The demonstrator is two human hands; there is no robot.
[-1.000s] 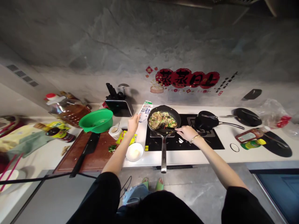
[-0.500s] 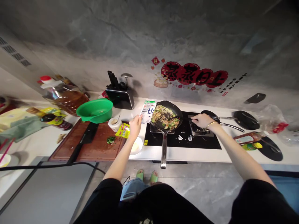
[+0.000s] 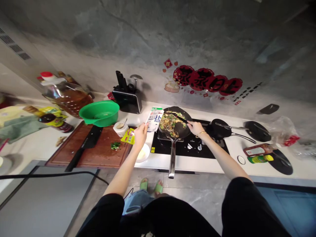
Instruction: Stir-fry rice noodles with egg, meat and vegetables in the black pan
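My left hand (image 3: 140, 133) is closed around the lower edge of a white salt packet (image 3: 154, 120), held upright beside the pan's left rim. My right hand (image 3: 195, 127) grips a slim black cooking utensil (image 3: 181, 118), whose far end reaches across the food; its exact kind is unclear. Bean sprouts with green and yellow pieces (image 3: 170, 123) lie in the black frying pan (image 3: 187, 131) on the left burner. The pan's steel handle (image 3: 172, 159) points toward me. Near my left wrist are a yellow packet (image 3: 128, 136), a white jar (image 3: 120, 130) and a white bowl (image 3: 146, 157).
At left, a cleaver (image 3: 90, 140) and chopped greens (image 3: 115, 145) lie on a cutting board (image 3: 103, 156). Behind it stand a green basin (image 3: 98, 121) and knife block (image 3: 127, 101). A small black pot (image 3: 218, 130) occupies the right burner; bottles (image 3: 256, 150) lie farther right.
My right hand has moved left toward the pan, and the utensil's end has swung to the pan's far side. Food has shifted in the pan. My left hand still holds the salt packet.
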